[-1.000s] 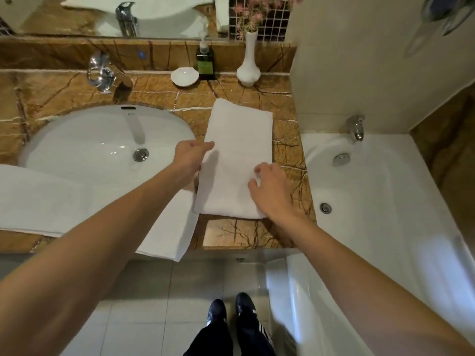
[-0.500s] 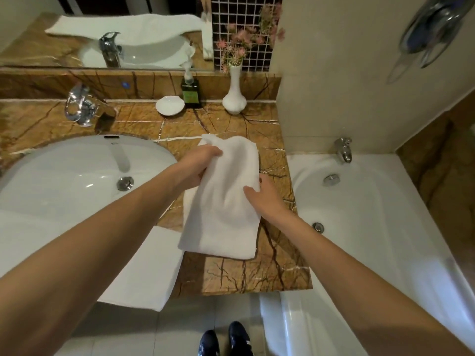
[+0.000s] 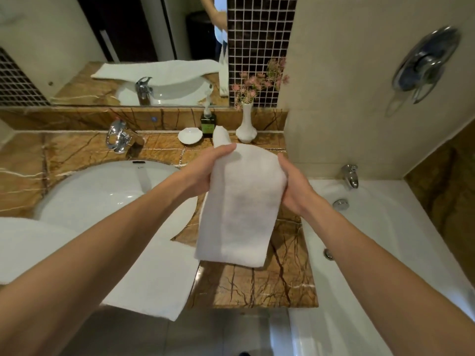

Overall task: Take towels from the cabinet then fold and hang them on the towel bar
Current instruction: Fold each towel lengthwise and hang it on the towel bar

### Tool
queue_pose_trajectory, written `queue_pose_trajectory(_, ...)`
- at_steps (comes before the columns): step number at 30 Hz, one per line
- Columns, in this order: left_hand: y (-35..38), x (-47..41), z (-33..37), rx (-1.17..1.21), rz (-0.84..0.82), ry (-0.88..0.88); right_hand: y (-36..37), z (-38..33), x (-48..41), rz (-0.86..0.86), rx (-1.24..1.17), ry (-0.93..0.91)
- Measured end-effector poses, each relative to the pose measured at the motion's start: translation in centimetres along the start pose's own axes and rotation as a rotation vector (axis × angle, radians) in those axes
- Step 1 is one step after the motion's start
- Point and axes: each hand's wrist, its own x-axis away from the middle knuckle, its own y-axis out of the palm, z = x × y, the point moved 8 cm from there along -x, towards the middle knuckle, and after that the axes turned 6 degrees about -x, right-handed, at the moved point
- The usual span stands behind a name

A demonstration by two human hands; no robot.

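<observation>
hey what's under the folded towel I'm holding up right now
Beneath the folded towel, held by left hand and right hand, lies brown marble counter. The patch directly behind it is hidden.

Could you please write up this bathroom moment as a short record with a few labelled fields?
Setting: marble vanity counter with sink, bathtub to the right
Held item: folded white towel, hanging above the counter
Left hand: grips the towel's upper left edge
Right hand: grips the towel's right edge
Second towel: spread over the sink's near edge, hanging off the counter front
At the back: soap dish, dispenser bottle, vase of pink flowers
Towel bar: not in view
</observation>
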Motion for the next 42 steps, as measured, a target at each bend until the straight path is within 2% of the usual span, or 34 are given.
queue_pose_trajectory(4,-1.0,1.6,2.4,-0.004,0.082,0.136,1.7,-4.2,1.4,0.087,0.146,-0.171)
queue_pose_trajectory(10,-1.3,6.4,8.7,-0.065,0.23,0.345,6.0,-11.6,5.1,0.11,0.266,-0.433)
queue_pose_trajectory(15,-0.4,11.3,16.4,-0.115,0.298,0.527,10.3,-18.1,8.6,0.078,0.278,-0.615)
queue_pose_trajectory(18,-0.5,13.8,20.4,-0.129,0.346,0.594,12.6,-21.4,10.2,0.036,0.298,-0.649)
queue_pose_trajectory(23,0.3,17.4,25.1,-0.096,0.322,0.665,15.9,-26.0,12.8,-0.023,0.289,-0.73)
queue_pose_trajectory(30,2.1,22.2,31.0,-0.168,0.399,0.851,18.1,-31.5,17.1,-0.036,0.226,-0.913)
queue_pose_trajectory(34,4.1,24.7,34.1,-0.19,0.369,0.954,18.3,-34.7,20.1,-0.034,0.185,-1.009)
queue_pose_trajectory(42,9.2,28.9,38.0,-0.156,0.282,1.061,17.9,-40.2,24.2,-0.068,0.117,-1.08)
